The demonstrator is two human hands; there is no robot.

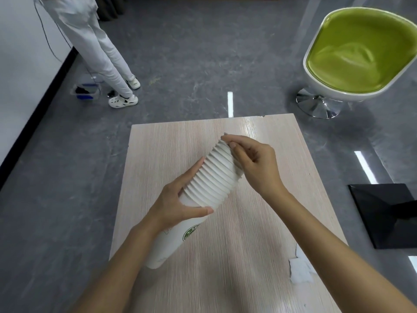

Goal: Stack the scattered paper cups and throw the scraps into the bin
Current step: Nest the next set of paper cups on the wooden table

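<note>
A long stack of white paper cups [209, 177] with a green round logo on the lowest cup is held tilted above the light wooden table [259, 233]. My left hand [178, 204] grips the stack around its lower rims, thumb across the front. My right hand [255, 163] pinches the top rim of the stack with thumb and fingertips. White paper scraps [299, 271] lie near the table's right edge.
A green and white swivel chair [356, 55] stands at the back right. A black square bin-like object [388, 218] sits on the floor right of the table. A person in white trousers [99, 46] stands at the back left beside a small clear box [84, 91].
</note>
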